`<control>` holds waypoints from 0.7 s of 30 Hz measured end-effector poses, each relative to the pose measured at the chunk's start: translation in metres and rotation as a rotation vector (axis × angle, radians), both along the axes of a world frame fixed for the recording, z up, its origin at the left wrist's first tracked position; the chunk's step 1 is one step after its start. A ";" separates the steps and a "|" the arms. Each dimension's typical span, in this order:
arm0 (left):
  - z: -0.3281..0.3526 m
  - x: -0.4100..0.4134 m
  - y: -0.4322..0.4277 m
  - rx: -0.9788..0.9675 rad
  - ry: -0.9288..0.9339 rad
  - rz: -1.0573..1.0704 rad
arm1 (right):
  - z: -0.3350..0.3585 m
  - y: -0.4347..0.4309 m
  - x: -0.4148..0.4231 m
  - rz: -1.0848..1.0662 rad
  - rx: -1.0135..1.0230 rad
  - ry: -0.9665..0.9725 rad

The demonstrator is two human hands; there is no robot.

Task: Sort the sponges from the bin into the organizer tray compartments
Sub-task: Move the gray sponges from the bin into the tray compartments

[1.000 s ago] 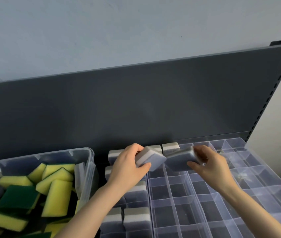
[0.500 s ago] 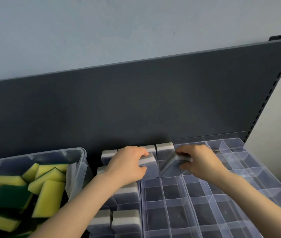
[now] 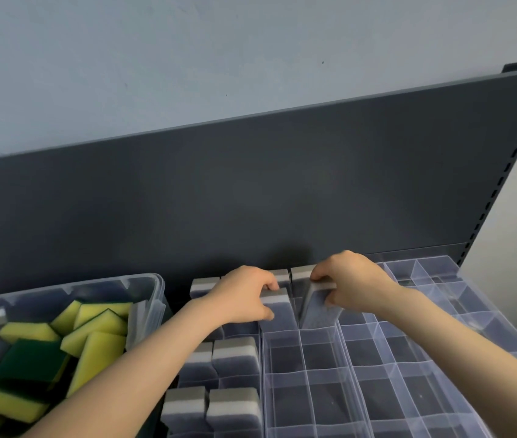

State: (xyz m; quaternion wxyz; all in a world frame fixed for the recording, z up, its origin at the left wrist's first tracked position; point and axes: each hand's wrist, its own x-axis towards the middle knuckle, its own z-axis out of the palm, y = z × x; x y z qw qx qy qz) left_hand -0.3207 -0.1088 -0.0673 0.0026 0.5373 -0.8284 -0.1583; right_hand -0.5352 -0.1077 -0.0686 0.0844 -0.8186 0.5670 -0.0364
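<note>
Gripping upright sponge (image 3: pixel 277 308) in left hand (image 3: pixel 244 295) near organizer tray (image 3: pixel 377 358) far edge; pinching tilted sponge (image 3: pixel 318 311) in right hand (image 3: pixel 356 284) just beside it, lower end inside its compartment.

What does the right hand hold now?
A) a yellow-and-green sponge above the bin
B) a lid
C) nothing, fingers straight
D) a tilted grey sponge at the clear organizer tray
D: the right hand pinches a tilted grey rectangular sponge at a back compartment of the clear plastic organizer tray.
</note>
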 end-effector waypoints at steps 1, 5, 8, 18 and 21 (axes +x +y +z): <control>0.000 -0.001 -0.001 -0.014 -0.027 -0.014 | 0.000 -0.001 0.001 0.004 0.000 0.005; -0.008 -0.008 -0.001 -0.031 -0.115 -0.060 | -0.009 0.004 0.012 0.006 0.022 0.044; -0.018 -0.009 0.000 -0.040 -0.088 -0.021 | -0.025 0.011 0.024 -0.012 0.084 0.053; -0.027 -0.002 0.005 -0.056 -0.038 0.014 | -0.036 0.020 0.025 -0.064 0.051 0.011; -0.025 -0.002 0.005 -0.050 -0.030 -0.005 | -0.037 0.023 0.024 -0.074 0.054 -0.015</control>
